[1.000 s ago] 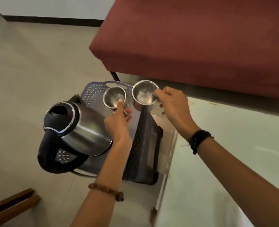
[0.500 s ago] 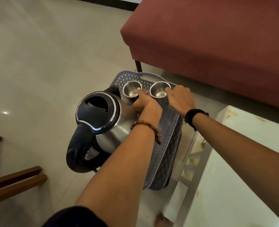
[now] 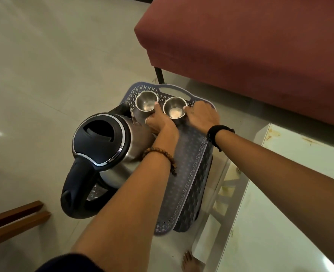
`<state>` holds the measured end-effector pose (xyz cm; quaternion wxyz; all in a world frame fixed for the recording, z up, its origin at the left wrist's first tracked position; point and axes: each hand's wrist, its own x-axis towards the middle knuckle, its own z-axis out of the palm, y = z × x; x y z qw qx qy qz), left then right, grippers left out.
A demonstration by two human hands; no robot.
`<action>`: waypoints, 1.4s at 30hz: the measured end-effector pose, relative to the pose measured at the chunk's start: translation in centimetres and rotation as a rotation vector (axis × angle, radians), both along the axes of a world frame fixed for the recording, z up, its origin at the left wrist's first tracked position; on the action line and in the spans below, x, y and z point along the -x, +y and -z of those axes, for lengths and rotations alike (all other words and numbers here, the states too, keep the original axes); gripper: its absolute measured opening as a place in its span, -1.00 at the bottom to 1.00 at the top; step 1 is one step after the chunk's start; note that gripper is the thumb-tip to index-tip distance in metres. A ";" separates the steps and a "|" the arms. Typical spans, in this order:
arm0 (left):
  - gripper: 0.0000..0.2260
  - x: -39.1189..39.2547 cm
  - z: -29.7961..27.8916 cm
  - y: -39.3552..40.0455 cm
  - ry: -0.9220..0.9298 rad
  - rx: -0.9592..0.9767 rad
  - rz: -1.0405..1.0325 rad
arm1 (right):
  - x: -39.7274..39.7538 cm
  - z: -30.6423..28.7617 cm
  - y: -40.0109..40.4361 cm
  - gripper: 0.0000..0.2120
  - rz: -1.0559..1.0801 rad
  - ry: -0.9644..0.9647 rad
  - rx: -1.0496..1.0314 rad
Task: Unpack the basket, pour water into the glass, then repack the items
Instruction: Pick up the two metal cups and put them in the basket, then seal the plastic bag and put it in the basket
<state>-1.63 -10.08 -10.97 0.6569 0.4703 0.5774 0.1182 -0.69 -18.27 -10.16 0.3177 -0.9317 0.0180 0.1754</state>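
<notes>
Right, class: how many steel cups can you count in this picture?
2. One cup at the basket's far end beside the kettle, gripped by the left hand; the other just right, gripped by the right hand.

head-worn view, steeply downward, close over basket [image 3: 189,173]

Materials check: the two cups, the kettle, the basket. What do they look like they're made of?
Left cup and right cup: polished metal, likely stainless steel; mirror-like glare inside.
Kettle: brushed steel body with soft streaked highlights; lid and handle look like matte black plastic, with a chrome ring.
Basket: moulded grey-blue plastic, by its perforated lattice walls and cut-out handle.
</notes>
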 end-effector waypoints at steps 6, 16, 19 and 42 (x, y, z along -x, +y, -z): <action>-0.69 4.3 -1.7 -2.1 -0.063 -0.140 0.175 | 1.8 -2.1 -1.3 -0.71 -0.021 -0.182 -0.038; -0.72 20.5 -3.3 -16.1 -0.309 -0.319 0.939 | 18.3 -1.7 -15.4 -0.87 0.392 -0.164 -0.322; -0.73 25.2 -2.0 -20.7 -0.277 -0.343 1.230 | 25.1 -0.4 -22.7 -0.88 0.491 -0.056 -0.265; -0.36 47.5 7.6 -41.3 0.157 -0.867 2.346 | 48.4 6.1 -51.0 -0.27 -0.238 0.230 0.138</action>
